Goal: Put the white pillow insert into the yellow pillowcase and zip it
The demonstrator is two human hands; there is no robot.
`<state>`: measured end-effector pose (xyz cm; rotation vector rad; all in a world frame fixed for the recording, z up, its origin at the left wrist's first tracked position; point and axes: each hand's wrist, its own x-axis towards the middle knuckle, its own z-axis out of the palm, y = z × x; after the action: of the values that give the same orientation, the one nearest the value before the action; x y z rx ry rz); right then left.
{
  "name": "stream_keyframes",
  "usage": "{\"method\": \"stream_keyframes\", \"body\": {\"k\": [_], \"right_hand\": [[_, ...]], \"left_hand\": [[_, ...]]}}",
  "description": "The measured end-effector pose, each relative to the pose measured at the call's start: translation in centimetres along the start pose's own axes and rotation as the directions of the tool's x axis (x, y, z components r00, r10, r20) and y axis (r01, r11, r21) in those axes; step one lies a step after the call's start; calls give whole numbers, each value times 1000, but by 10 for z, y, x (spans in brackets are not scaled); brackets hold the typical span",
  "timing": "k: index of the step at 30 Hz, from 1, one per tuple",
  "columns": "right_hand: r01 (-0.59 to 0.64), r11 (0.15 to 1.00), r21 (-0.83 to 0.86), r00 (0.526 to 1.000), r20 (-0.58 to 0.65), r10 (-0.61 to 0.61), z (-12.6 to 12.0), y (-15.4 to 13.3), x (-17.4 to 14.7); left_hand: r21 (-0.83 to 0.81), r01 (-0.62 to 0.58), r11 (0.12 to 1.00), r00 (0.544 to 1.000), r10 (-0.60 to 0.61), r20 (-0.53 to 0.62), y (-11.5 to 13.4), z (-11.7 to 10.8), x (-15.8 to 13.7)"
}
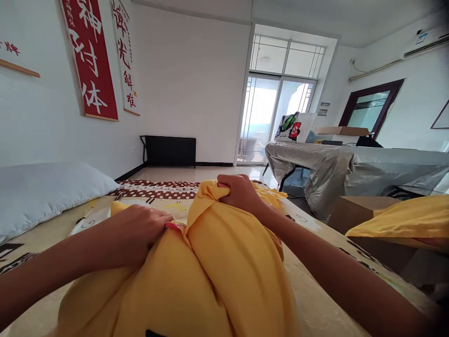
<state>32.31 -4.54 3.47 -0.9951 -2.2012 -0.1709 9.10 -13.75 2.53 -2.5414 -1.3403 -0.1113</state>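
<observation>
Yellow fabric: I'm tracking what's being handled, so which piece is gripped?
The central yellow bundle: the left hand and right hand both grip it. The other yellow fabric, at the right edge by the cardboard box, is untouched by either.

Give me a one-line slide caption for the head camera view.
Both hands at work: left hand and right hand grip bunched yellow fabric above a patterned cover, white pillow at left.

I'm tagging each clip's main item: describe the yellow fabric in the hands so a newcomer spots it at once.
Find the patterned bedsheet across the lower picture, with a white pillow at left. At bottom centre is the large, bunched yellow fabric. Unlike the yellow cloth by the cardboard box at right, it is gripped by the left hand and right hand.
</observation>
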Motion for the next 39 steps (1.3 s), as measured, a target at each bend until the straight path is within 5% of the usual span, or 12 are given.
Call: {"method": "stream_keyframes", "body": {"k": [6,12,16,20,21,25,29,33,36,39], "right_hand": [[43,994,-101,961,-269,-68,-36,-42,24],[137,964,-227,890,-400,-220,-42,-74,43],[-9,915,-404,910,-382,-159,-58,-24,54],[-385,769,-510,918,-296,263,-74,73,47],[-394,752,-529,913,-135,384,-70,93,43],[-263,785,-560,871,213,443,-34,131,34],[-166,802,-574,858,317,405,-8,121,35],[141,731,-667,956,284,74,10,88,29],[354,675,-648,917,381,-116,42,61,18],[420,726,-545,878,446,-173,76,49,11]], "left_hand": [[202,282,938,955,-255,-149,-36,-50,13],[494,440,750,885,-267,-382,-52,-64,30],[452,574,683,802,-358,-478,-96,-55,19],[318,771,551,618,-529,-582,-155,-26,-13],[342,770,539,626,-529,-573,-165,-16,-19],[468,638,611,763,-583,-280,-183,19,-25],[406,591,697,772,-635,-33,-189,41,-21],[386,590,709,764,-645,18,-191,51,-13],[376,564,735,797,-604,-15,-182,57,-1],[318,579,751,812,-567,-139,-167,59,9]]}}
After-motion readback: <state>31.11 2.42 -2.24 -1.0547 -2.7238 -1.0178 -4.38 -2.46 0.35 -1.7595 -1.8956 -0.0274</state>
